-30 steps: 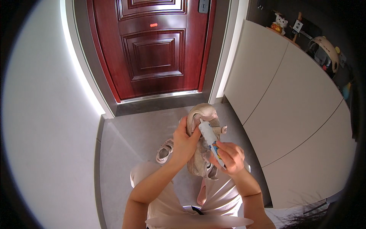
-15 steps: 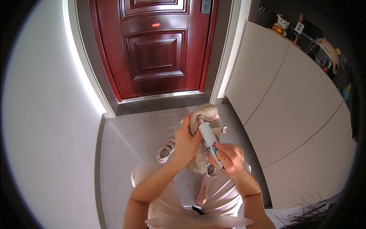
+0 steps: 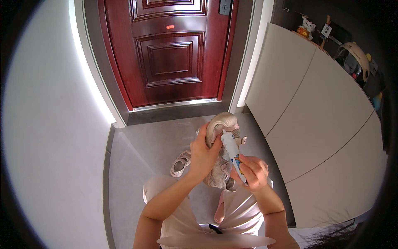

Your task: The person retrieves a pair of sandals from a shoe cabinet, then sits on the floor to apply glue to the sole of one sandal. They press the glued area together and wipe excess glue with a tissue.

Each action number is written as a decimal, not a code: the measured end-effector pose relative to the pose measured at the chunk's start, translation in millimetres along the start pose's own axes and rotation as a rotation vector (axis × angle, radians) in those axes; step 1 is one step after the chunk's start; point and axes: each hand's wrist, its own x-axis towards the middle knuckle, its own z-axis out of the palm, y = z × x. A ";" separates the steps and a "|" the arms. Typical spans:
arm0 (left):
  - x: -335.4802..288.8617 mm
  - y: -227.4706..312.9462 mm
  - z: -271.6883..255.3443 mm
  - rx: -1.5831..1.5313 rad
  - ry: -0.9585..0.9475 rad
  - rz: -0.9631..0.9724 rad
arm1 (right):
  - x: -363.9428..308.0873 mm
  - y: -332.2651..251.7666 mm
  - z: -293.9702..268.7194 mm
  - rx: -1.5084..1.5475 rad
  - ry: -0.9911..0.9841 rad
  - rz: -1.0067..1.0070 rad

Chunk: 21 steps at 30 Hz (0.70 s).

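Note:
A worn beige shoe (image 3: 224,120) is held up in front of me, its padded heel collar pointing toward the door. My left hand (image 3: 204,154) grips it from the left side, thumb by the opening. In my right hand (image 3: 253,172) is a white squeeze tube (image 3: 230,144) with a blue and orange print and a narrow nozzle. The nozzle tip is at the inner lining of the shoe's heel; whether it touches cannot be made out. The fingers of the right hand wrap round the tube's lower end. A strap tab (image 3: 243,140) sticks out at the shoe's right side.
Another beige shoe (image 3: 180,164) rests on the grey tiled floor (image 3: 141,153) to the left. Ahead stands a dark red door (image 3: 170,62). A beige cabinet (image 3: 315,112) lines the right side, with a helmet (image 3: 356,58) and a figurine (image 3: 306,28) on it. A white wall (image 3: 54,124) is at left.
The tube has shifted slightly to the right, and its nozzle now shows against the heel lining. My right hand moved a little with it. The shoe and my left hand stay nearly in place.

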 end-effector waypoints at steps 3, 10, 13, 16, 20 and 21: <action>0.4 -6.7 0.8 0.021 0.019 0.041 | -1.1 -0.1 3.0 0.017 0.005 -0.025; 0.7 -2.2 0.1 0.013 0.007 0.024 | 1.3 0.1 0.1 0.007 0.035 -0.017; 0.8 -5.1 0.8 0.014 0.018 0.045 | 1.0 -0.5 0.8 0.004 0.045 -0.024; -0.1 -4.3 0.0 0.038 0.020 0.044 | 1.1 -0.5 2.5 0.011 0.054 -0.032; -1.6 6.2 -0.7 0.069 0.019 0.064 | 2.1 0.3 2.3 -0.005 0.075 -0.042; -2.1 7.7 -1.1 0.076 0.013 0.061 | 2.0 0.2 2.8 -0.009 0.080 -0.046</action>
